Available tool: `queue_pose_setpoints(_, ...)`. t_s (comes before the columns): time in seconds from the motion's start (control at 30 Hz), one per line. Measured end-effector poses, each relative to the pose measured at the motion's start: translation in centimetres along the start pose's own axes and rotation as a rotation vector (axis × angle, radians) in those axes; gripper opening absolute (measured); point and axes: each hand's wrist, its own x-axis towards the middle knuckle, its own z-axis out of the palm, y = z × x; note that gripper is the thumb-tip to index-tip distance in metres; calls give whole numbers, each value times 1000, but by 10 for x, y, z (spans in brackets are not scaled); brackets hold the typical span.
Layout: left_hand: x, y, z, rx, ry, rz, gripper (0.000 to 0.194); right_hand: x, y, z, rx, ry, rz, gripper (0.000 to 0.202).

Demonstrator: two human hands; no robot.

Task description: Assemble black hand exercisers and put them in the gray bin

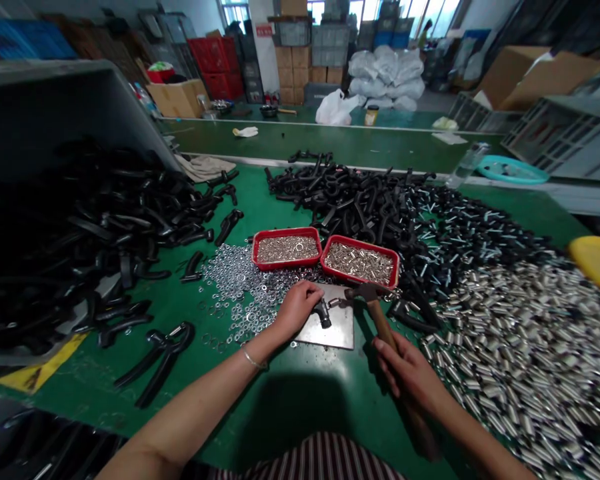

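My right hand (405, 367) is wrapped around the wooden handle of a hammer (380, 320), its dark steel head raised at the right edge of a metal plate (337, 337). Over that plate, the fingers of my left hand (297, 310) are closed on a small black part (324, 315). A short spring (334, 302) lies against or right beside it; I cannot tell if they are joined. Just beyond the plate are two red trays, the left tray (285, 267) with tiny metal pieces and the right tray (397, 267) with small pins. Loose washers (245, 293) spread left of the plate.
Black handles (350, 193) are heaped behind the trays, and more fill a tipped grey crate (145, 127) at left. Silver cylinders (525, 347) and black-headed screws (480, 227) cover the right side. An assembled black clamp-like piece (163, 357) lies at front left.
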Motion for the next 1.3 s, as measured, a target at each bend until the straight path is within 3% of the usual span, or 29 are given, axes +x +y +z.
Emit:
queue_pose_setpoints(0.17, -6, -1, 2, 77, 45, 56, 15, 5, 0, 3, -62, 21, -13, 43)
queue_pose_setpoints(0.37, -19, -2, 7, 525, 56, 444, 20, 8, -2, -1, -278, -35, -19, 44)
queue_pose_setpoints(0.47, -20, -3, 9, 627, 14, 572, 24, 11, -14, -7, -528, -47, -134, 37)
queue_pose_setpoints(0.57, -20, -4, 8, 609, 40, 492, 23, 12, -25, -12, -728, -25, -284, 34)
queue_pose_setpoints(0.67, -21, -4, 7, 575, 83, 361, 21, 13, -32, -11, -779, -12, -317, 36)
queue_pose_setpoints(0.83, -20, -3, 8, 671, -11, 532, 29, 14, -36, -9, -777, 8, -312, 40)
queue_pose_setpoints(0.97, -17, -3, 8, 660, 30, 450, 26, 12, -34, -11, -755, -12, -284, 37)
queue_pose_setpoints(1.13, -13, -1, 3, 667, -119, 562, 27, 11, -27, -13, -670, 3, -202, 38)
queue_pose_setpoints(1.23, -18, 2, -5, 611, -131, 507, 24, 8, -29, -12, -623, 15, -170, 38)
queue_pose_setpoints(1.3, -27, 4, -9, 534, -81, 429, 52, 3, -38, -11, -634, 17, -179, 38)
